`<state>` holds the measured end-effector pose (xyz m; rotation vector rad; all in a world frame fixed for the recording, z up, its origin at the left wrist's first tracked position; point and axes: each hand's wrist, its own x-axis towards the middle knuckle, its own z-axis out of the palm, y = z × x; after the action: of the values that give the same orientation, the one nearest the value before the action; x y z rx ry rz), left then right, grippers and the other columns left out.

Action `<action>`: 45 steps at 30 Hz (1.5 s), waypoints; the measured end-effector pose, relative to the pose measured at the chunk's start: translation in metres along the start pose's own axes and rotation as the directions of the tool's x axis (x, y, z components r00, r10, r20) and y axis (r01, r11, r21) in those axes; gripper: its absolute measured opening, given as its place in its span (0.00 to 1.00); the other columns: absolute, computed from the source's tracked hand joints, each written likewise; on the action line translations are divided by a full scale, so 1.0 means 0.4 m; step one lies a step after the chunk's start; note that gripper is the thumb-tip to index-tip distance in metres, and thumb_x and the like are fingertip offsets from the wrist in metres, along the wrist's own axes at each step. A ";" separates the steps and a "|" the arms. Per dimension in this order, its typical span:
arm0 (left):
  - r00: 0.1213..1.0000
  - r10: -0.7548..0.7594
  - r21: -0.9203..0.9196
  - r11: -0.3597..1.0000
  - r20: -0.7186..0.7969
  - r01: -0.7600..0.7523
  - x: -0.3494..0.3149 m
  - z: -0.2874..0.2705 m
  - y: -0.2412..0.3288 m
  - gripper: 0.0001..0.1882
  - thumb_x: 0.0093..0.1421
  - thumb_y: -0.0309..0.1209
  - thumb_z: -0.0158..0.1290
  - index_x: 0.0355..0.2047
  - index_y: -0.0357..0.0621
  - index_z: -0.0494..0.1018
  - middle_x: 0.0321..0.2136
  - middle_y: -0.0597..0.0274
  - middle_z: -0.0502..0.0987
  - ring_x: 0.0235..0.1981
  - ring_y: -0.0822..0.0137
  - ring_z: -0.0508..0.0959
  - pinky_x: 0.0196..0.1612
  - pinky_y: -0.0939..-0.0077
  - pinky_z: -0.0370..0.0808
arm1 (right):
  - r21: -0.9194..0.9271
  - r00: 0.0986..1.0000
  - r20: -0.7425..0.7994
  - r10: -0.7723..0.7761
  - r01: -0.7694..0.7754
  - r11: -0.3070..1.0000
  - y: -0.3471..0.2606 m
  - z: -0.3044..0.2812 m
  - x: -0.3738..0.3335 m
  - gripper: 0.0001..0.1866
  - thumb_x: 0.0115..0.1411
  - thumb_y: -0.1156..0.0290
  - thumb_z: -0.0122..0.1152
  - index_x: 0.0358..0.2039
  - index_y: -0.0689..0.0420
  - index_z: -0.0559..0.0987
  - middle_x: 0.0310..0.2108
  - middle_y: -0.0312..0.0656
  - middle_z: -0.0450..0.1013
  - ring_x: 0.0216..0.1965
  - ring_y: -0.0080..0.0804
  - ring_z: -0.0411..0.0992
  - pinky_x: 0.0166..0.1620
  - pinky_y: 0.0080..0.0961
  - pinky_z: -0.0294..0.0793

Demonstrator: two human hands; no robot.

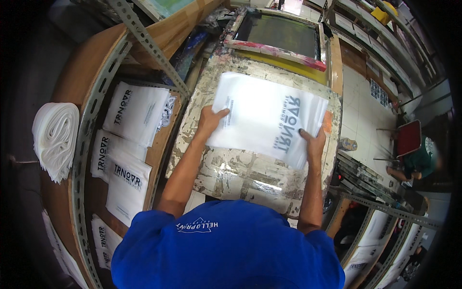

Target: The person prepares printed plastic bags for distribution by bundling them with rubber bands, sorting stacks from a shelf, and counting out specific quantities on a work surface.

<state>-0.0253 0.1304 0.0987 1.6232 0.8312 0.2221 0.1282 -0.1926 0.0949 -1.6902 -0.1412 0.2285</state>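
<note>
A thin stack of white, slightly see-through plastic bags [255, 118] with dark print is over the paint-stained worktable [226, 168] in front of me. My left hand [214, 119] grips its left edge, the thumb on top and the other fingers partly hidden. At the lower right edge my right hand [314, 143] pinches the stack, its dark-tipped thumb lying over the print. The bags' right-hand edges fan out a little. Whether the stack rests fully on the table or is slightly lifted, I cannot tell.
Beyond the table's far side lies a wooden-framed printing screen [276, 36]. Printed bags [137, 115] fill the left metal-framed shelf, with a folded white bundle [55, 139] beside it. To the right are a can [347, 143], a red chair [408, 138] and a person in green [424, 159].
</note>
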 end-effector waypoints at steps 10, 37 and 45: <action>0.995 0.001 0.410 0.911 0.098 -0.042 0.292 0.090 -0.075 0.27 0.50 0.36 0.68 0.47 0.33 0.75 0.40 0.44 0.81 0.39 0.49 0.82 0.43 0.59 0.77 | -0.132 0.972 0.083 0.219 -0.207 0.969 0.156 0.015 0.188 0.24 0.48 0.76 0.67 0.47 0.70 0.77 0.37 0.49 0.79 0.32 0.38 0.79 0.36 0.30 0.78; 0.899 0.389 0.772 0.502 0.202 -0.390 -0.041 0.102 -0.212 0.49 0.43 0.44 0.69 0.66 0.55 0.62 0.69 0.52 0.54 0.72 0.51 0.48 0.66 0.38 0.49 | -0.787 0.872 0.076 -0.483 0.350 0.508 0.002 0.070 -0.012 0.39 0.53 0.58 0.71 0.60 0.64 0.68 0.57 0.57 0.70 0.58 0.52 0.69 0.59 0.40 0.68; 0.710 0.666 0.465 0.566 0.228 -0.681 -0.415 0.030 -0.199 0.40 0.48 0.32 0.63 0.64 0.48 0.65 0.68 0.51 0.57 0.69 0.51 0.55 0.66 0.48 0.52 | -0.728 0.856 0.239 -0.457 0.470 0.500 -0.051 0.130 -0.090 0.35 0.60 0.59 0.66 0.60 0.68 0.67 0.49 0.62 0.73 0.49 0.57 0.72 0.52 0.42 0.71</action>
<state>-0.1694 0.0180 0.0724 2.4283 0.1808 0.5533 0.0819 -0.1479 0.1114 -2.4280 -0.8079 -0.2924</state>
